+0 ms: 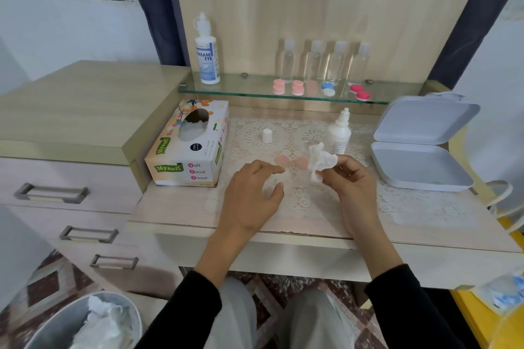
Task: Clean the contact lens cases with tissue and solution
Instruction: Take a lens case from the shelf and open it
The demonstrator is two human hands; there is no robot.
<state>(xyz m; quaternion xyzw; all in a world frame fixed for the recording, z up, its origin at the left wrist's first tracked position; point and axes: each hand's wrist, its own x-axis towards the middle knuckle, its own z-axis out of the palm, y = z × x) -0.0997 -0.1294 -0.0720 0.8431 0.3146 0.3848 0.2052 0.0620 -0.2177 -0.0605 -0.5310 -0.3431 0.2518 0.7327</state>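
The left hand (pixel 252 195) hovers loosely spread over the white lace mat (pixel 312 207), with nothing clearly in its grip. The right hand (pixel 353 187) pinches a crumpled white tissue (pixel 321 163). Just beyond both hands' fingertips lie two pale pink round lens-case caps (pixel 281 161), flat and slightly apart. Farther behind the right hand stands an uncapped small white solution bottle (pixel 338 134).

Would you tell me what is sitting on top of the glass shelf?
On the glass shelf stand a Dream Eye bottle and four clear bottles, with pink lens cases, a blue-and-white case and a red case in front. What their closed caps hold is hidden.
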